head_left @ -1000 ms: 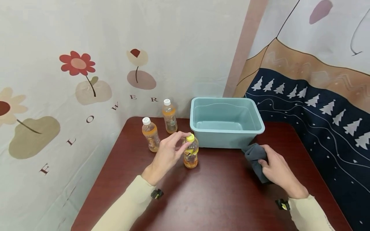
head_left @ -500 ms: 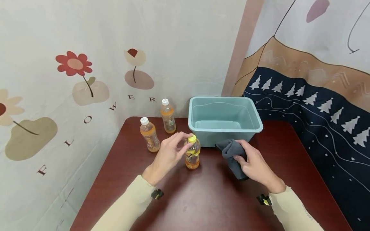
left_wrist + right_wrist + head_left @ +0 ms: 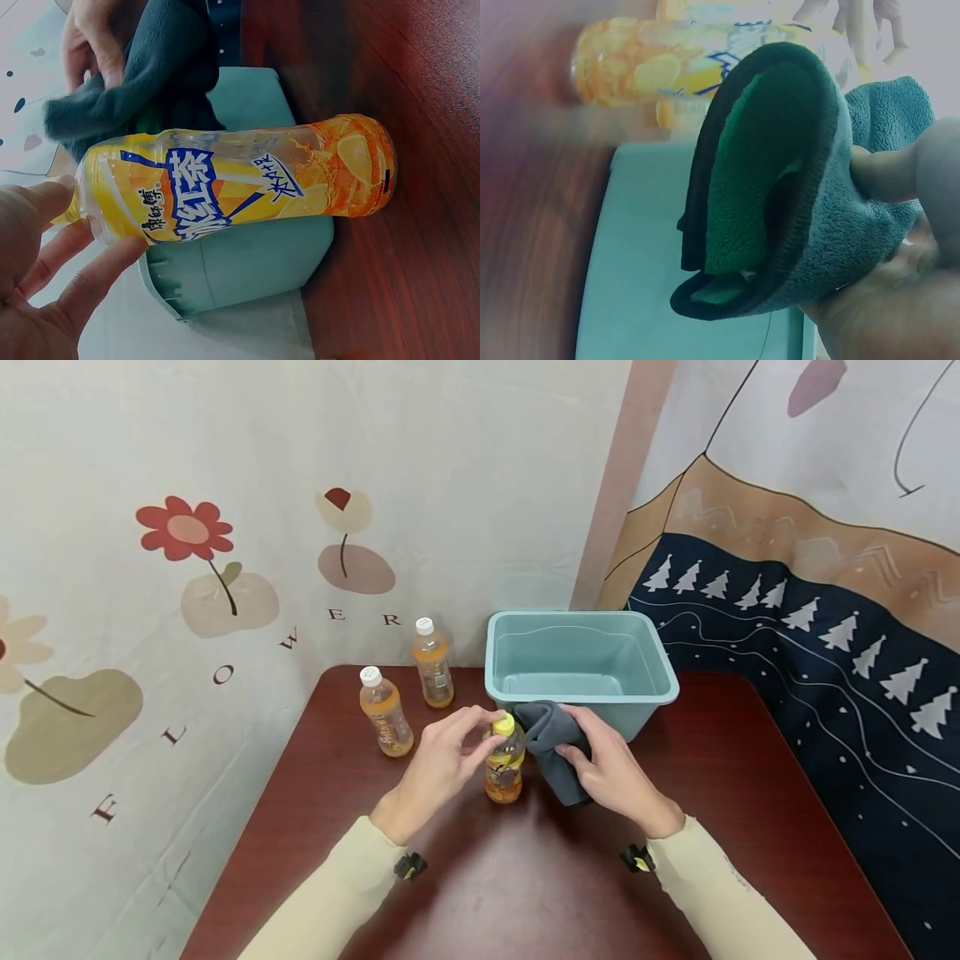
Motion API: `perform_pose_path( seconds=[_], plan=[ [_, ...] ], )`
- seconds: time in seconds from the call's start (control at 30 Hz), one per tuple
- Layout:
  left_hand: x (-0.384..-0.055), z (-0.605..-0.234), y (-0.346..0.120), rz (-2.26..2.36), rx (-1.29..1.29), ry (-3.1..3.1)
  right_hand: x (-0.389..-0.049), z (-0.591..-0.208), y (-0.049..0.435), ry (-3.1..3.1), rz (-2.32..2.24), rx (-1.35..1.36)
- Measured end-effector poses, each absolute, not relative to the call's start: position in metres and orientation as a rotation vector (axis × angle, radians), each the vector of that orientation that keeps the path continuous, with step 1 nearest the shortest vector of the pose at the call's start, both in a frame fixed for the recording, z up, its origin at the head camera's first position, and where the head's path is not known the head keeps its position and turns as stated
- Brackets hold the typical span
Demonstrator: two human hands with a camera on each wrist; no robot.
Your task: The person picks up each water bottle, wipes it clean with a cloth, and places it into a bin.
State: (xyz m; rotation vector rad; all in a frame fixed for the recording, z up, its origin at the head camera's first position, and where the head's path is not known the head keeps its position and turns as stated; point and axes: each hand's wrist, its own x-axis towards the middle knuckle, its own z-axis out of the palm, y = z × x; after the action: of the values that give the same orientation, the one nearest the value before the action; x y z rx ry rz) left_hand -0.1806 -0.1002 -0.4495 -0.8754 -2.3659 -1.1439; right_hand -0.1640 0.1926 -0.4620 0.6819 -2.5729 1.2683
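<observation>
A clear drink bottle with a yellow cap and a yellow-orange label (image 3: pixel 247 180) stands upright on the table. My left hand (image 3: pixel 438 764) pinches its cap between thumb and fingers. In my right hand (image 3: pixel 618 770) is a folded dark grey cloth (image 3: pixel 553 752), gripped between thumb and fingers. The cloth is close beside the bottle's right side in the head view; whether they touch I cannot tell. From the right wrist, the folded cloth (image 3: pixel 802 187) covers part of the view of the bottle (image 3: pixel 645 64).
A light blue plastic bin (image 3: pixel 581 700) stands behind the bottle and cloth. Two white-capped bottles, one nearer (image 3: pixel 386 714) and one farther back (image 3: pixel 432 664), stand to the left. The reddish-brown table (image 3: pixel 487 893) meets printed wall cloths behind and at the right.
My right hand has carried the cloth leftward from the bin's right side to the yellow-capped bottle. My left hand keeps its pinch on the cap.
</observation>
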Motion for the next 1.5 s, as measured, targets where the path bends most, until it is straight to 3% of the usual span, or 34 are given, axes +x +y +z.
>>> perform_pose_path(
  seconds=[0.43,0.93,1.5],
  plan=[
    [-0.184,-0.446,-0.102,-1.117,-0.912,-2.357,-0.172,-0.460,0.166,-2.648,1.298,0.957],
    [-0.187,-0.441,-0.103,-1.129,-0.911,-2.400,-0.177,-0.467,0.165,-2.666,1.039,0.886],
    [-0.187,-0.438,-0.101,-1.065,-0.943,-2.412,-0.184,-0.528,0.158,-2.913,0.713,0.890]
  ],
)
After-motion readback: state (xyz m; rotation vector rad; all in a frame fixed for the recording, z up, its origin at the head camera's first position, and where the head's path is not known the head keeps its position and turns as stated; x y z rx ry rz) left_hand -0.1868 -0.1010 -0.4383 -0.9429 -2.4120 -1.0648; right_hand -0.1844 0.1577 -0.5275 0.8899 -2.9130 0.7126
